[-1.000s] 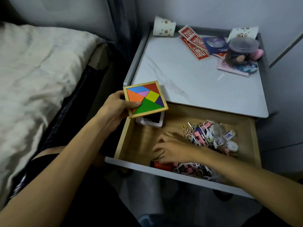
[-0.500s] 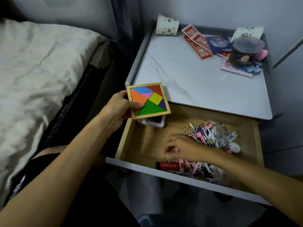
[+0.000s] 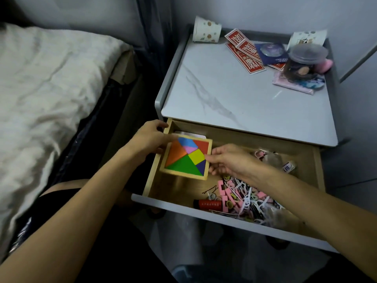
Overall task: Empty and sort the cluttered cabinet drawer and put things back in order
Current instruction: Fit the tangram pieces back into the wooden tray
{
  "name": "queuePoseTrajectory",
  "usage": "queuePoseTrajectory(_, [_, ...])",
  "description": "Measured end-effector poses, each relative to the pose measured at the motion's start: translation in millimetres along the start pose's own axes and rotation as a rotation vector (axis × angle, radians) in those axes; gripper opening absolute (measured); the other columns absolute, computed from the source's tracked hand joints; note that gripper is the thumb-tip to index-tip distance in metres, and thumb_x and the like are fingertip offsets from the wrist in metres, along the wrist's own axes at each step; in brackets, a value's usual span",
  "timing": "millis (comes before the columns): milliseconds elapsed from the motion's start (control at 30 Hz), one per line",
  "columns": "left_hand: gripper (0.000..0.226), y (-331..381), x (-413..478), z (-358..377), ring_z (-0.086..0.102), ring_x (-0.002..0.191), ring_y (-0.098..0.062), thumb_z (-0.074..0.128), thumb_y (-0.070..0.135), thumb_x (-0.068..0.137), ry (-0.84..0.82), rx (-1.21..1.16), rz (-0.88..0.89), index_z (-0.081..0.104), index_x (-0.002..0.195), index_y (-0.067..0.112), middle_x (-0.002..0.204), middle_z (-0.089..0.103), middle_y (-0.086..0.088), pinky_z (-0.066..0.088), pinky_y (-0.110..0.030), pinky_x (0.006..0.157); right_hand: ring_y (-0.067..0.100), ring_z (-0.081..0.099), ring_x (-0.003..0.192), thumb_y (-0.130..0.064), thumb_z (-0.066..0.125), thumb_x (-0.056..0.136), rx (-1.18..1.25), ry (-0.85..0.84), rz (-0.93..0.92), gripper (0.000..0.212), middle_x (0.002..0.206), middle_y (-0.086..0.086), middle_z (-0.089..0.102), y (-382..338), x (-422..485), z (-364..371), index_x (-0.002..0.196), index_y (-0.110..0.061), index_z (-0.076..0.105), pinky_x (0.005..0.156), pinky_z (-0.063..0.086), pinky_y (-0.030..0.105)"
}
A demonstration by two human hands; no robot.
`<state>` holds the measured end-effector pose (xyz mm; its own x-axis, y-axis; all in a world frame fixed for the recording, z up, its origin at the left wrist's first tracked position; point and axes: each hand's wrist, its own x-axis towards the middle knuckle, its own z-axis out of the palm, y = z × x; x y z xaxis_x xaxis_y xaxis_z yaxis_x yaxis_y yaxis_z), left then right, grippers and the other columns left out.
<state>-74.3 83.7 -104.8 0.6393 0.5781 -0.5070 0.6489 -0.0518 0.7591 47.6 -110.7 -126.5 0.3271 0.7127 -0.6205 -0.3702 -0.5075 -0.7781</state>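
Note:
A wooden-framed tangram puzzle point(image 3: 186, 158) with coloured pieces is inside the open wooden drawer point(image 3: 318, 166), at its left end. My left hand point(image 3: 150, 138) grips the puzzle's left edge and my right hand point(image 3: 228, 159) pinches its right edge. A white box point(image 3: 190, 134) peeks out behind the puzzle, mostly hidden. A heap of pink clips, rings and white floss picks point(image 3: 244, 197) lies along the drawer's front right, with a red tube point(image 3: 207, 204) beside it.
On the marble cabinet top point(image 3: 234, 94) stand a paper cup point(image 3: 206, 29), red cards point(image 3: 244, 51), a blue card point(image 3: 271, 53), a lidded clear jar point(image 3: 304, 62) and a pink pouch point(image 3: 293, 85). A bed point(image 3: 47, 84) lies to the left.
My left hand lowered the puzzle from above the drawer corner into the drawer. My right hand left the clip pile and came over to the puzzle's right edge.

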Motion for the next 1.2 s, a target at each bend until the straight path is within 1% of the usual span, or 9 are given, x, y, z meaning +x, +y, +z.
queuePoseTrajectory(67, [0.069,-1,-1,2,0.066,0.098,-0.027,0.072,0.058,0.076,0.194,0.394,0.036,0.054,0.132,0.021,0.115,0.066,-0.006,0.055,-0.042,0.084,0.013,0.062,0.058,-0.006,0.059,0.095,-0.064,-0.018,0.085,0.011,0.069,0.011,0.068,17,-2,5,0.086,-0.001,0.063,0.059,0.052,0.021])
queuePoseTrajectory(167, [0.060,-3,0,8,0.062,0.106,-0.029,0.065,0.055,0.086,0.252,0.679,-0.001,0.051,0.134,0.021,0.121,0.063,-0.007,0.051,-0.040,0.086,0.013,0.061,0.058,-0.004,0.055,0.097,-0.096,0.008,0.160,0.014,0.069,0.010,0.065,35,2,16,0.083,-0.003,0.060,0.054,0.053,0.017])
queuePoseTrajectory(400, [0.045,-9,7,14,0.063,0.095,-0.028,0.070,0.046,0.085,0.125,0.675,-0.028,0.059,0.118,0.018,0.110,0.063,-0.009,0.056,-0.045,0.086,0.018,0.055,0.054,-0.001,0.049,0.100,-0.209,0.155,0.177,0.020,0.066,0.013,0.057,51,41,35,0.081,-0.007,0.049,0.050,0.050,0.021])
queuePoseTrajectory(533, [0.045,-9,9,12,0.064,0.092,-0.028,0.071,0.040,0.087,0.100,0.676,-0.009,0.059,0.121,0.013,0.110,0.062,-0.010,0.058,-0.046,0.083,0.014,0.058,0.048,-0.006,0.051,0.099,-0.313,0.188,0.138,0.004,0.065,0.014,0.060,57,54,38,0.097,-0.002,0.052,0.048,0.052,0.021])
queuePoseTrajectory(600, [0.046,-10,9,12,0.064,0.091,-0.028,0.071,0.041,0.087,0.106,0.679,0.007,0.059,0.122,0.013,0.109,0.062,-0.010,0.058,-0.046,0.083,0.014,0.061,0.047,-0.011,0.054,0.099,-0.413,0.191,0.110,0.014,0.065,0.015,0.064,60,59,37,0.103,0.002,0.056,0.046,0.053,0.021])
queuePoseTrajectory(900, [0.044,-7,7,16,0.064,0.085,-0.022,0.071,0.047,0.085,0.113,0.706,0.036,0.064,0.114,0.015,0.099,0.065,-0.005,0.058,-0.041,0.080,0.021,0.066,0.048,-0.024,0.066,0.093,-0.736,0.203,0.042,0.026,0.060,0.015,0.067,54,68,30,0.086,0.002,0.065,0.058,0.061,0.037])
queuePoseTrajectory(1000, [0.048,-8,5,16,0.064,0.089,-0.022,0.072,0.048,0.084,0.120,0.716,0.042,0.062,0.117,0.015,0.102,0.065,-0.005,0.056,-0.039,0.080,0.026,0.067,0.059,-0.035,0.072,0.088,-0.884,0.248,-0.018,0.032,0.066,0.012,0.068,54,70,29,0.087,-0.003,0.068,0.066,0.060,0.044])
queuePoseTrajectory(1133, [0.048,-7,4,17,0.063,0.092,-0.022,0.071,0.048,0.085,0.113,0.726,0.048,0.061,0.119,0.015,0.106,0.065,-0.005,0.055,-0.038,0.079,0.022,0.059,0.070,-0.053,0.067,0.086,-1.214,0.268,-0.104,0.039,0.071,0.001,0.059,49,60,31,0.074,-0.016,0.059,0.070,0.046,0.034])
queuePoseTrajectory(1200, [0.048,-7,4,17,0.062,0.094,-0.022,0.071,0.049,0.085,0.114,0.730,0.049,0.061,0.119,0.015,0.109,0.065,-0.006,0.054,-0.037,0.080,0.023,0.061,0.078,-0.057,0.067,0.083,-1.270,0.216,-0.164,0.045,0.081,0.004,0.064,49,55,34,0.089,-0.013,0.063,0.076,0.048,0.037])
